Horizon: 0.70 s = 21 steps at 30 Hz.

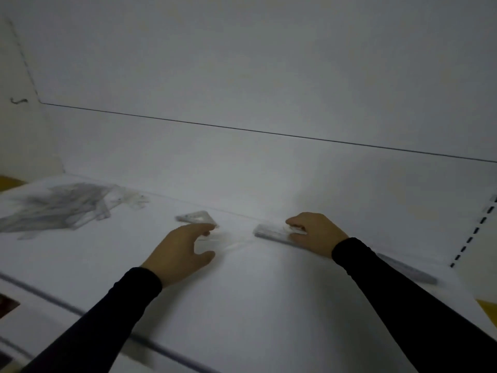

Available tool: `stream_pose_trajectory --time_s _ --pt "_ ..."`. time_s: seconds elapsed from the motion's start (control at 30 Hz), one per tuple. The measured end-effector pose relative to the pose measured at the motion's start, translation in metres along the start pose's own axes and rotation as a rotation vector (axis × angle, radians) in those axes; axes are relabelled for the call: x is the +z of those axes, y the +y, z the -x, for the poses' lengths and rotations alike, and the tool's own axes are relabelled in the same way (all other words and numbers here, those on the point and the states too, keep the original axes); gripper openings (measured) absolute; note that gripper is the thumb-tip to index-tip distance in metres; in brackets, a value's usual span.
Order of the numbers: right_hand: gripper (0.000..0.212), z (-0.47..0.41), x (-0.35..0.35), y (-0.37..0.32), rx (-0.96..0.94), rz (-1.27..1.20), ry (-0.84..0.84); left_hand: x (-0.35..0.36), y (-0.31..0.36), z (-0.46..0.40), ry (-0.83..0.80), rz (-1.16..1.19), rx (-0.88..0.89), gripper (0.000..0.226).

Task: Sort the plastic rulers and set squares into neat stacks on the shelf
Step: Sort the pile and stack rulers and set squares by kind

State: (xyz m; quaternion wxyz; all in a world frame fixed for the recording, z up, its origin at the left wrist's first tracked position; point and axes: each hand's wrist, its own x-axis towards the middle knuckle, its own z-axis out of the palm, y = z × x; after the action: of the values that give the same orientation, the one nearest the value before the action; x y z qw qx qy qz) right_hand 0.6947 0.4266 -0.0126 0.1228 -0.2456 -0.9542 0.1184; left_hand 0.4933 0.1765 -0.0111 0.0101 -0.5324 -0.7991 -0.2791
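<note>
head view: right hand (317, 234) fingers grasping ruler stack (274, 232) on shelf (255, 292); left hand (183, 251) fingers released, half-curled near set square stack (197, 218); clear slick plastic, blurred: nudge could fan stacks

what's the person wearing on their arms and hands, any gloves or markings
Both arms are in long, plain black sleeves that end at the wrists. The left hand and right hand are bare: no gloves, and no rings, watch or markings can be made out in this blurred view.
</note>
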Motion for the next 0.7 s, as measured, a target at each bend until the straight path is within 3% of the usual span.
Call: stream_pose_trajectory --time_s 0.4,0.6,0.7 --pt "0.031 -0.008 0.011 -0.001 -0.028 0.017 -0.030 -0.017 0.012 0.035 0.051 -0.079 -0.058 0.056" --pt "0.043 -0.004 0.013 -0.004 0.021 0.008 -0.021 -0.017 0.009 0.017 0.021 -0.056 -0.002 0.056" --pt "0.045 0.010 0.009 -0.002 0.053 -0.026 0.092 -0.011 0.009 0.002 -0.010 -0.019 0.045 0.055"
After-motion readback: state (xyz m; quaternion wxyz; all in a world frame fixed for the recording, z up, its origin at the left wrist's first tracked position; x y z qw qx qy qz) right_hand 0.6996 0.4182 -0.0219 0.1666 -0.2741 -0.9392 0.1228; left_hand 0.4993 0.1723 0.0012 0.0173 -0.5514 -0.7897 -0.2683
